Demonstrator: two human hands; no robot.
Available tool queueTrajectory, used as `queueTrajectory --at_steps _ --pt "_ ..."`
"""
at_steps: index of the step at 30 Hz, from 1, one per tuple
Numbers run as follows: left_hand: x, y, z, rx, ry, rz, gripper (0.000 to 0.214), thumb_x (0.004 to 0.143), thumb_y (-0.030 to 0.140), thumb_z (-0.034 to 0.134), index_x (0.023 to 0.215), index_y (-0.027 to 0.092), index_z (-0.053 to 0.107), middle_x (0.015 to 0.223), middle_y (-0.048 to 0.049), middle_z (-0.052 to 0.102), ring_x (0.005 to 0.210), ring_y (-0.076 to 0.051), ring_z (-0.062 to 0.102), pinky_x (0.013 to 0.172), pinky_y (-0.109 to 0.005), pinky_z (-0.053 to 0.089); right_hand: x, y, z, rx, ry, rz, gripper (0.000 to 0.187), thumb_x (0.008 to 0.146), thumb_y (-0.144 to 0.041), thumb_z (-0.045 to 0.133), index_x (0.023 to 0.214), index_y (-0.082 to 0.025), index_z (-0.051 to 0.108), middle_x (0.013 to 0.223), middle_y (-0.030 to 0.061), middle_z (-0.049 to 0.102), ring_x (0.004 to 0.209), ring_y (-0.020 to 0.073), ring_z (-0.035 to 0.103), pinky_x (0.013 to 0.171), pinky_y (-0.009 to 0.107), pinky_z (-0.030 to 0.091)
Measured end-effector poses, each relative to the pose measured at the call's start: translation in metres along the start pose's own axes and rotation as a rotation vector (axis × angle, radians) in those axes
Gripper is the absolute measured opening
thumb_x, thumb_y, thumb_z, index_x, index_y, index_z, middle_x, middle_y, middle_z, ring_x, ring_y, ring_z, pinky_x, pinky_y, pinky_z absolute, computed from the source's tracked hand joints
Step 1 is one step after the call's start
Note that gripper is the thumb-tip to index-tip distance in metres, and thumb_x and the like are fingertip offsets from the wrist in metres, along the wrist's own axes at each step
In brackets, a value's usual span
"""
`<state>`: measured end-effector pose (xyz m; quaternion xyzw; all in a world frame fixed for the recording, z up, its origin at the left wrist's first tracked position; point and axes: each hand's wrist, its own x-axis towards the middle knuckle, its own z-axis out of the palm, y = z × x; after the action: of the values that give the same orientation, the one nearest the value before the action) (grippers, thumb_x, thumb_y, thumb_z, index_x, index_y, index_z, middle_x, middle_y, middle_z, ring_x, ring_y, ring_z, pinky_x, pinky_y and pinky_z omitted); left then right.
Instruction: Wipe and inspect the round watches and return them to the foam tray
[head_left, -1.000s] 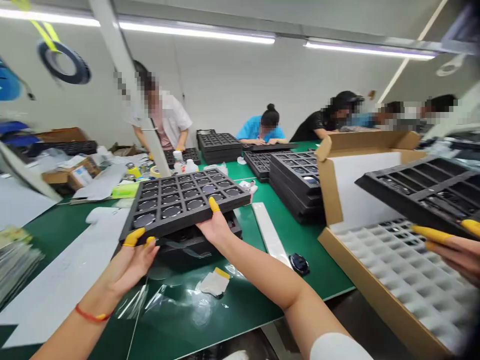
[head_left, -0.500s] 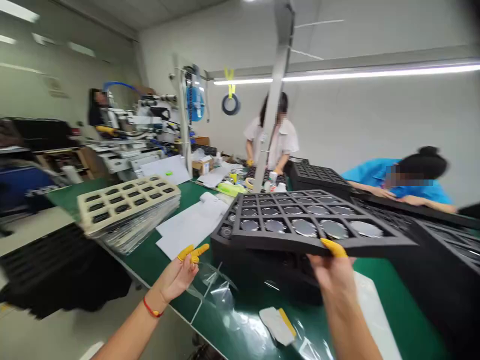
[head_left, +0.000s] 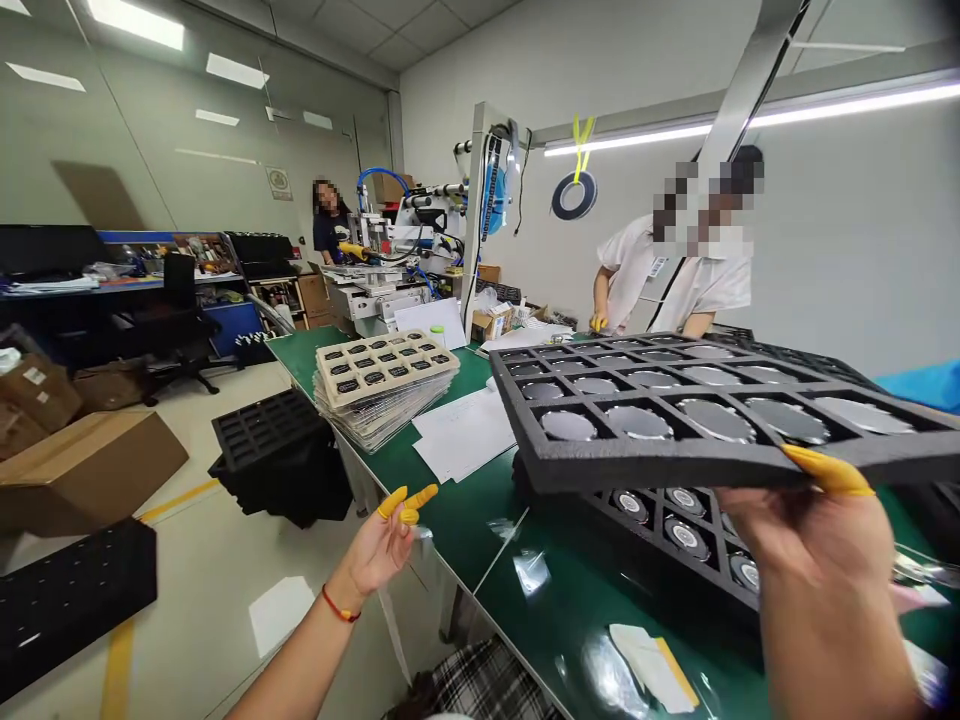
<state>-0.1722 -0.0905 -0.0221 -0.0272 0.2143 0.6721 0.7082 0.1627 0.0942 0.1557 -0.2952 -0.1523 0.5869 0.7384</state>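
Note:
My right hand [head_left: 825, 540] grips the front edge of a black foam tray [head_left: 660, 465], with a yellow-cotted finger on top of the edge and the rest underneath. Round, shiny silver discs sit in the tray's square pockets. Below it, a second black foam tray [head_left: 720, 575] shows round parts with pale centres. My left hand [head_left: 386, 545] is in the air left of the trays, its yellow-cotted fingers apart and nothing plainly held. White paper sheets [head_left: 461, 435] lie on the green table [head_left: 491, 610] beyond it.
A stack of cream trays [head_left: 382, 375] stands at the table's left edge. Black foam trays [head_left: 277, 440] and a cardboard box [head_left: 94, 465] are on the floor. A torn white-and-yellow piece [head_left: 652, 665] lies near the front. A co-worker [head_left: 675, 265] stands across the table.
The view has swung left. My right hand has raised the upper tray off the stack, uncovering the tray below. My left hand keeps its spread-finger pose.

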Motion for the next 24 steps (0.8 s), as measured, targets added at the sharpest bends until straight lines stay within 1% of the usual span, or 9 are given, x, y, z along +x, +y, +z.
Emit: queueTrajectory --at_steps 2,3,7,12,14,16,19,22,24 --pt "-0.006 0.004 -0.007 -0.027 0.024 0.018 0.042 0.103 0.030 0.027 0.139 0.014 0.041 0.051 0.0033 0.064 0.044 -0.011 0.067 0.053 -0.018 0.060 0.008 0.010 0.023 0.012 -0.140 0.069 0.047 0.068 -0.002 0.044 0.093 -0.034 0.068 0.102 -0.0018 0.076 0.091 0.0182 0.073 0.087 0.044 0.059" --pt "-0.009 0.005 -0.010 -0.038 0.041 0.025 0.042 0.103 0.030 0.027 0.139 0.014 0.041 0.050 0.0038 0.063 0.044 -0.011 0.067 0.053 -0.018 0.060 0.013 0.016 0.034 0.006 -0.176 0.101 0.045 0.071 -0.002 0.042 0.093 -0.031 0.068 0.098 -0.0009 0.076 0.087 0.0174 0.073 0.084 0.044 0.060" --pt "-0.013 0.007 -0.027 -0.057 0.139 0.044 0.042 0.102 0.028 0.028 0.138 0.011 0.042 0.045 0.0040 0.060 0.043 -0.012 0.067 0.053 -0.017 0.059 0.041 0.047 0.075 -0.021 -0.226 0.183 0.035 0.077 -0.004 0.041 0.095 -0.020 0.067 0.084 0.0024 0.075 0.075 0.0162 0.071 0.077 0.042 0.060" --pt "-0.011 0.009 -0.051 -0.060 0.326 0.080 0.045 0.101 0.020 0.025 0.145 0.014 0.031 0.045 0.0021 0.062 0.041 -0.017 0.068 0.047 -0.021 0.059 0.063 0.097 0.126 -0.032 -0.291 0.185 0.031 0.084 -0.005 0.042 0.101 -0.016 0.064 0.084 0.0014 0.072 0.073 0.0152 0.068 0.071 0.039 0.061" --pt "-0.009 0.012 -0.056 -0.076 0.373 0.102 0.047 0.101 0.019 0.026 0.148 0.018 0.027 0.045 0.0031 0.062 0.040 -0.017 0.067 0.046 -0.020 0.059 0.068 0.122 0.145 -0.041 -0.288 0.156 0.025 0.090 -0.011 0.045 0.106 -0.016 0.063 0.091 0.0023 0.070 0.076 0.0148 0.067 0.071 0.036 0.060" --pt "-0.007 0.015 -0.059 -0.096 0.399 0.111 0.048 0.101 0.019 0.026 0.149 0.020 0.025 0.044 0.0036 0.061 0.038 -0.016 0.066 0.047 -0.019 0.059 0.072 0.148 0.162 -0.058 -0.261 0.121 0.021 0.094 -0.023 0.052 0.112 -0.015 0.061 0.104 0.0051 0.067 0.085 0.0165 0.066 0.075 0.037 0.058" --pt "-0.007 0.022 -0.060 -0.115 0.423 0.107 0.047 0.101 0.020 0.027 0.149 0.020 0.029 0.042 0.0037 0.059 0.037 -0.016 0.065 0.045 -0.019 0.059 0.080 0.186 0.181 -0.090 -0.191 0.073 0.033 0.093 -0.034 0.059 0.120 -0.016 0.057 0.119 0.0089 0.061 0.100 0.0211 0.063 0.083 0.041 0.055" --pt "-0.009 0.030 -0.064 -0.120 0.434 0.127 0.044 0.100 0.023 0.035 0.144 0.025 0.038 0.045 0.0047 0.058 0.038 -0.014 0.065 0.045 -0.019 0.059 0.086 0.218 0.189 -0.117 -0.109 0.038 0.034 0.093 -0.033 0.059 0.122 -0.017 0.056 0.123 0.0093 0.059 0.104 0.0226 0.062 0.086 0.044 0.054" --pt "-0.011 0.035 -0.068 -0.109 0.436 0.139 0.045 0.097 0.026 0.044 0.142 0.025 0.041 0.046 0.0059 0.057 0.039 -0.013 0.065 0.046 -0.019 0.059 0.090 0.235 0.189 -0.135 -0.060 0.027 0.034 0.093 -0.033 0.059 0.122 -0.017 0.056 0.123 0.0093 0.059 0.104 0.0227 0.062 0.086 0.044 0.054"
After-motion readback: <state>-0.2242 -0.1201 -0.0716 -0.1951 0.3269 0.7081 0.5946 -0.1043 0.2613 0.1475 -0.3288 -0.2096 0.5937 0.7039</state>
